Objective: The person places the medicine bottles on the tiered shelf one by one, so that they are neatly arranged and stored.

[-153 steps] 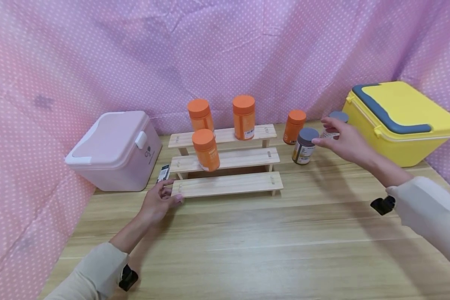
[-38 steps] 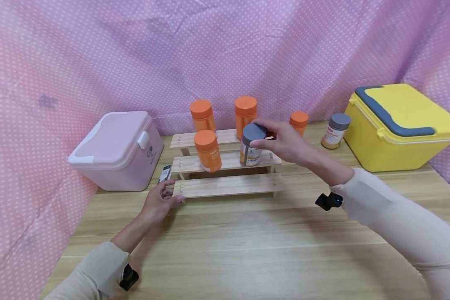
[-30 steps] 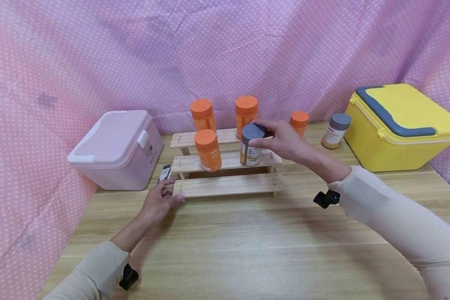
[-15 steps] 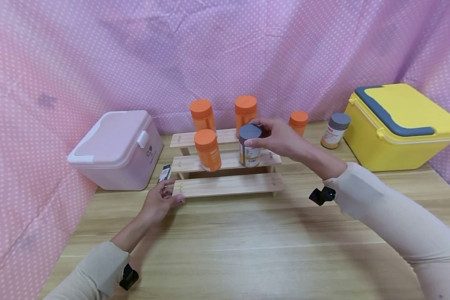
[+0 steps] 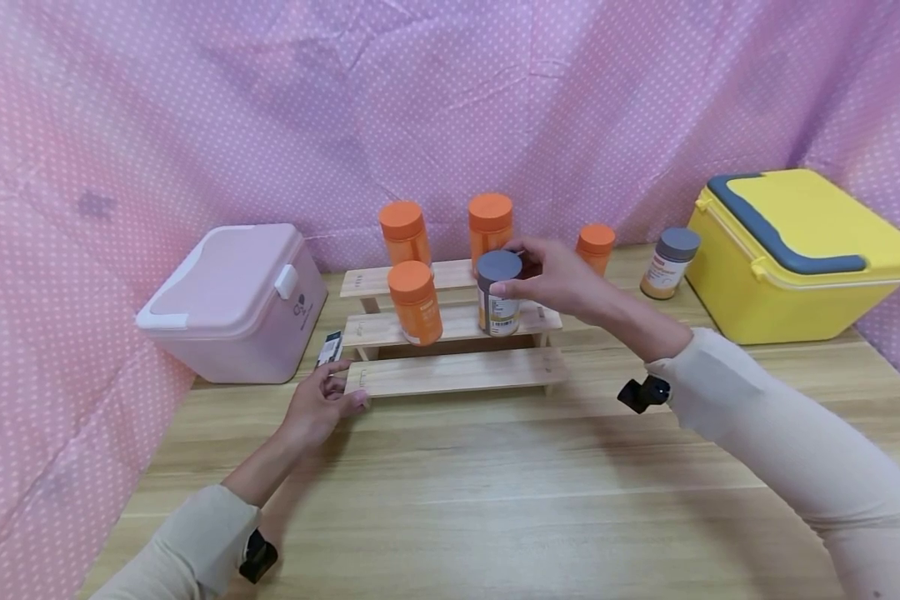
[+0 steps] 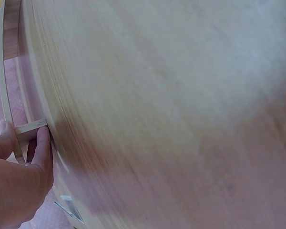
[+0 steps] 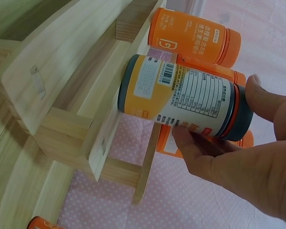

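Observation:
By its grey lid, my right hand (image 5: 566, 282) holds a supplement jar (image 5: 499, 308) upright at the right part of the middle step of a three-step wooden rack (image 5: 457, 372). In the right wrist view the jar's base meets the step's board, with thumb and fingers (image 7: 194, 153) around the lid end. My left hand (image 5: 312, 408) grips the left end of the lowest step; the left wrist view shows fingertips (image 6: 45, 140) against a leg of the rack. An orange jar (image 5: 417, 310) stands left on the middle step. Two more orange jars (image 5: 405, 240) stand on the top step.
Right of the rack, an orange jar (image 5: 596, 243) and another grey-lidded jar (image 5: 667, 267) stand on the table, the orange one partly hidden behind my right hand. A pink lidded box (image 5: 232, 300) sits left, a yellow box (image 5: 802, 258) right. A small card (image 5: 330, 347) lies beside the pink box.
Since five seconds ago, my right hand has brought the nearer grey-lidded jar from the table leftward to the middle step. Within the last second it shifted slightly left. My left hand stays put.

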A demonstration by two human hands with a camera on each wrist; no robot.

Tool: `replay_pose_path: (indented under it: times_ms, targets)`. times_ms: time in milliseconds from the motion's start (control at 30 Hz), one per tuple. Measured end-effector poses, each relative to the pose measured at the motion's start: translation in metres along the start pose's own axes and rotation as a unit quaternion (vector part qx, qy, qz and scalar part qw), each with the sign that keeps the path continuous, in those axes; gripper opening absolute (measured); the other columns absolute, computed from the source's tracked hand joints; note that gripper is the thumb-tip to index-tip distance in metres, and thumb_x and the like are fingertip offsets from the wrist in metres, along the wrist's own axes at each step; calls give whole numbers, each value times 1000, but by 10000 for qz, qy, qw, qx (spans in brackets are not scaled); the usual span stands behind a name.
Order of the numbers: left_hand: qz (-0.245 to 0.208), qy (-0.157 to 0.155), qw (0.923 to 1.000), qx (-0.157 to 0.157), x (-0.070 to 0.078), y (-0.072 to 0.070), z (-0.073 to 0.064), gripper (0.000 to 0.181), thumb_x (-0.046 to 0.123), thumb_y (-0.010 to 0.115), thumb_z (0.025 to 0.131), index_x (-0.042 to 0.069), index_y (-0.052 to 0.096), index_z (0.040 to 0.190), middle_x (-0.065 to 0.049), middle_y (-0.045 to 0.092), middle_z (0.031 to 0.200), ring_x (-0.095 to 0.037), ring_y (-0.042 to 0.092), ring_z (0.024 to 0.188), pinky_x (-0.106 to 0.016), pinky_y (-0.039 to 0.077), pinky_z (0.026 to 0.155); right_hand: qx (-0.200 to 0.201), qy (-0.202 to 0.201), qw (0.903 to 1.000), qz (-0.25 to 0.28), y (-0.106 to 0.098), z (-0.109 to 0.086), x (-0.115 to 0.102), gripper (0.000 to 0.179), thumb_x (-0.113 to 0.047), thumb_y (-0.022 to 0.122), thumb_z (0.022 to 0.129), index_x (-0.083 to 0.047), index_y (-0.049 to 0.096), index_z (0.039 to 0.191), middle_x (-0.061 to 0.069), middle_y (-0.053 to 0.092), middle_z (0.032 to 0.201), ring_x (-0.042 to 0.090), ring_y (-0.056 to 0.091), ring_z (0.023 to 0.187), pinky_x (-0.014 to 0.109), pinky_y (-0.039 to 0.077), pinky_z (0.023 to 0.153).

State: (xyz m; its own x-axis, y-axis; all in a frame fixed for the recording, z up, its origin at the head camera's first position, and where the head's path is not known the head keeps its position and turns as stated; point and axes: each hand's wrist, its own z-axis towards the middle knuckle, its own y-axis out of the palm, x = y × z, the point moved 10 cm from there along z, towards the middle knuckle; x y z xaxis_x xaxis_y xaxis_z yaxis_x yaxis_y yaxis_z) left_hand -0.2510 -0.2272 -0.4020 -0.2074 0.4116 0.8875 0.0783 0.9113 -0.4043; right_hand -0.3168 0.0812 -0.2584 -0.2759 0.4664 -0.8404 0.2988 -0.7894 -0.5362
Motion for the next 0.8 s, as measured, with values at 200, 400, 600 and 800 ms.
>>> replay_pose_path:
  times_ms: [200,400,600,800]
  targets:
    - [-55,33,10000,-22,0,1,0,65,5,67,90,-1,32,144,-25,61,115,-16,68,86,-22,56,76,-137,-59,9997,-173,-12,-14,6,57,-21,72,88,-1,47,135,18,56,127,33,53,117,46,44,100]
    - [-168,45,9998,-19,0,2,0,64,4,66,90,-2,32,144,-25,60,115,-17,68,86,-25,57,77,21,380,9981,-492,-46,-39,25,58,-28,69,90,-3,46,137,16,51,133,31,48,124,46,43,100]
    - [-94,42,9999,15,0,0,1,65,5,66,90,-1,32,144,-23,61,114,-17,68,87,-23,57,76,488,621,9941,-748,-84,-57,48,58,-32,70,89,-3,49,135,17,51,133,31,48,122,23,48,86]
    - [-148,25,9999,-9,-1,1,1,66,4,67,89,-2,32,145,-23,61,115,-16,68,86,-24,57,77,1162,517,9865,-1028,-120,-58,73,58,-30,67,91,2,47,136,23,48,137,38,45,124,35,46,97]
